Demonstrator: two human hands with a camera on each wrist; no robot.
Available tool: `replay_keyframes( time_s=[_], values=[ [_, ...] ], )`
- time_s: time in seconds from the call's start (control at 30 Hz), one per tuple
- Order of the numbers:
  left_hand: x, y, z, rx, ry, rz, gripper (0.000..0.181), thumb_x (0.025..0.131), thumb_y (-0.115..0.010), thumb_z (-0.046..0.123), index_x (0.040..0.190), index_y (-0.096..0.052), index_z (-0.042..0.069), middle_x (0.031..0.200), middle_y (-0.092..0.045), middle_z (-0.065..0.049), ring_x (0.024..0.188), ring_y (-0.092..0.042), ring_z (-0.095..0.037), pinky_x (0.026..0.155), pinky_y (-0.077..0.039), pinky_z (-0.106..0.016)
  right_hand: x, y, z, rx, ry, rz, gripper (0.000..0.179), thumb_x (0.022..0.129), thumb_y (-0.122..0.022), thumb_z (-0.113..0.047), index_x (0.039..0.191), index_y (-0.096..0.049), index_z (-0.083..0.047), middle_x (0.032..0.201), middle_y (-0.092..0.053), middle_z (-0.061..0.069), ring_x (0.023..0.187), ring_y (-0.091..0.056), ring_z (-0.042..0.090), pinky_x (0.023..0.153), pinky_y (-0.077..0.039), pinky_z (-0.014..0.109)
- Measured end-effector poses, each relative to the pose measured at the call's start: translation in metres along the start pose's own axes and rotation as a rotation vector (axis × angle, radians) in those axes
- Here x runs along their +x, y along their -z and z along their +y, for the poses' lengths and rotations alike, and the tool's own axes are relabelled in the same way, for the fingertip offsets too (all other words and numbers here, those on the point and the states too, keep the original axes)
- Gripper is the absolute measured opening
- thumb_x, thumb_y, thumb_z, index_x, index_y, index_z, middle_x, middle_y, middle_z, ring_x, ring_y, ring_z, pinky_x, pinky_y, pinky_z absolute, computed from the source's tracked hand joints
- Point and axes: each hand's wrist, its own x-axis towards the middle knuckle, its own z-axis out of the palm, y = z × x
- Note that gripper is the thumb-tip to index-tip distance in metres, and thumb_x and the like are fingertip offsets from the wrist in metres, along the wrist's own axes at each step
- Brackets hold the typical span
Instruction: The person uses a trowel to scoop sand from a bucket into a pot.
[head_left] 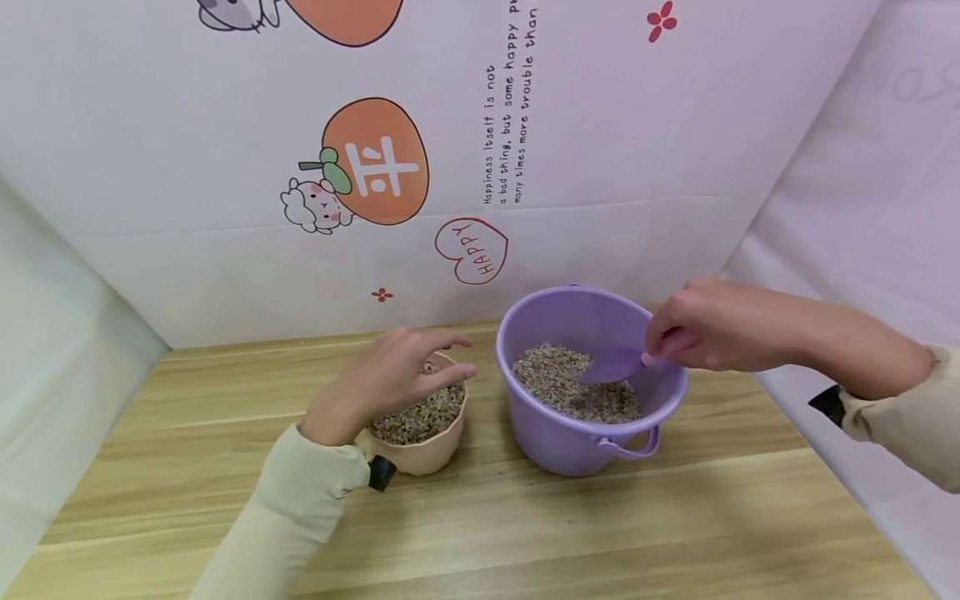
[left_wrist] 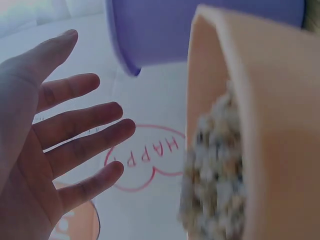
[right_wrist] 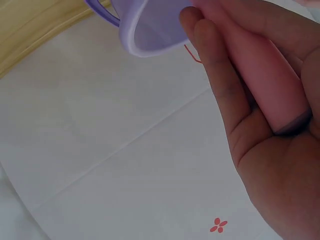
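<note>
My right hand (head_left: 712, 325) grips the pink handle (right_wrist: 265, 70) of a small trowel with a purple blade (head_left: 611, 367). The blade dips into the purple bucket (head_left: 555, 442), its tip at the gravel (head_left: 555, 383) inside. Over a peach-coloured pot (head_left: 427, 457) hovers my left hand (head_left: 393, 375), its fingers spread and holding nothing. Small mixed-colour gravel (left_wrist: 217, 175) fills much of that pot. In the left wrist view the left hand (left_wrist: 65, 130) stands apart from the pot's rim.
Both containers stand on a wood-grain table (head_left: 480, 533), the pot left of the bucket. A white printed sheet (head_left: 600, 150) rises behind them. The bucket's handle (head_left: 637, 446) hangs at its front right. White cloth (head_left: 60, 375) borders the left side.
</note>
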Motion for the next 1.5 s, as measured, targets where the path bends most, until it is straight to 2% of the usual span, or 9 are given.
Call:
replay_keyframes(
  time_s=[0.2, 0.3, 0.4, 0.5, 0.57, 0.8, 1.0, 1.23, 1.5],
  values=[
    [0.011, -0.007, 0.011, 0.020, -0.085, -0.005, 0.049, 0.095, -0.064, 0.047, 0.137, -0.061, 0.021, 0.131, -0.065, 0.005, 0.076, -0.067, -0.001, 0.087, -0.054, -0.030, 0.006, 0.000, -0.002, 0.022, -0.018, -0.084, 0.029, 0.086, -0.075, -0.004, 0.078, -0.070, -0.031, 0.072, -0.062, -0.021, 0.062, -0.052, -0.005, 0.055, -0.048, 0.020],
    [0.016, -0.009, 0.015, 0.023, -0.095, -0.030, 0.055, 0.093, -0.066, 0.049, 0.139, -0.059, 0.020, 0.138, -0.060, 0.002, 0.073, -0.065, 0.000, 0.089, -0.053, -0.030, 0.009, -0.001, -0.002, 0.041, -0.004, -0.108, 0.029, 0.085, -0.075, -0.004, 0.077, -0.070, -0.031, 0.071, -0.062, -0.021, 0.061, -0.052, -0.004, 0.055, -0.048, 0.021],
    [0.020, -0.011, 0.019, 0.027, -0.093, -0.054, 0.059, 0.090, -0.070, 0.051, 0.137, -0.061, 0.018, 0.143, -0.056, -0.003, 0.096, -0.070, -0.008, 0.097, -0.051, -0.033, 0.012, -0.003, -0.003, 0.069, 0.003, -0.137, 0.029, 0.084, -0.075, -0.002, 0.077, -0.071, -0.030, 0.073, -0.064, -0.021, 0.062, -0.054, -0.004, 0.056, -0.049, 0.021],
    [0.023, -0.014, 0.021, 0.042, -0.121, -0.057, 0.057, 0.088, -0.071, 0.051, 0.133, -0.064, 0.016, 0.142, -0.057, -0.004, 0.120, -0.061, -0.016, 0.103, -0.046, -0.034, 0.015, -0.005, -0.005, 0.101, -0.013, -0.175, 0.027, 0.084, -0.076, -0.003, 0.077, -0.072, -0.029, 0.073, -0.065, -0.022, 0.063, -0.056, -0.003, 0.057, -0.050, 0.021],
    [0.025, -0.016, 0.021, 0.043, -0.141, -0.059, 0.054, 0.088, -0.071, 0.051, 0.128, -0.066, 0.015, 0.141, -0.058, -0.004, 0.124, -0.058, -0.017, 0.104, -0.046, -0.033, 0.017, -0.006, -0.007, 0.117, -0.027, -0.198, 0.025, 0.084, -0.076, -0.005, 0.078, -0.073, -0.029, 0.074, -0.066, -0.021, 0.064, -0.057, -0.002, 0.058, -0.050, 0.022],
    [0.027, -0.019, 0.019, 0.043, -0.161, -0.024, 0.046, 0.085, -0.075, 0.049, 0.116, -0.071, 0.016, 0.140, -0.059, -0.007, 0.122, -0.060, -0.017, 0.103, -0.047, -0.033, 0.021, -0.005, -0.011, 0.127, -0.054, -0.238, 0.023, 0.084, -0.077, -0.005, 0.076, -0.073, -0.027, 0.074, -0.067, -0.017, 0.066, -0.059, 0.000, 0.060, -0.052, 0.023],
    [0.028, -0.021, 0.020, 0.038, -0.132, 0.002, 0.045, 0.082, -0.077, 0.050, 0.110, -0.073, 0.015, 0.136, -0.061, -0.008, 0.118, -0.063, -0.021, 0.100, -0.049, -0.035, 0.027, -0.014, -0.010, 0.090, -0.042, -0.239, 0.026, 0.084, -0.079, -0.012, 0.069, -0.069, -0.031, 0.067, -0.062, -0.021, 0.061, -0.054, -0.001, 0.057, -0.048, 0.022],
    [0.030, -0.025, 0.021, -0.011, -0.162, 0.038, 0.037, 0.081, -0.079, 0.047, 0.102, -0.071, 0.018, 0.128, -0.067, 0.003, 0.097, -0.066, -0.006, 0.082, -0.052, -0.024, 0.027, -0.027, -0.006, 0.060, -0.083, -0.228, 0.028, 0.079, -0.080, -0.005, 0.073, -0.070, -0.029, 0.071, -0.064, -0.019, 0.062, -0.055, -0.001, 0.057, -0.048, 0.023],
    [0.029, -0.027, 0.020, -0.021, -0.167, 0.056, 0.035, 0.080, -0.078, 0.047, 0.099, -0.071, 0.018, 0.132, -0.065, 0.003, 0.101, -0.066, -0.008, 0.084, -0.053, -0.025, 0.026, -0.032, -0.002, 0.067, -0.076, -0.228, 0.026, 0.081, -0.078, -0.004, 0.075, -0.072, -0.028, 0.073, -0.066, -0.017, 0.064, -0.059, 0.001, 0.058, -0.050, 0.022]
  ],
)
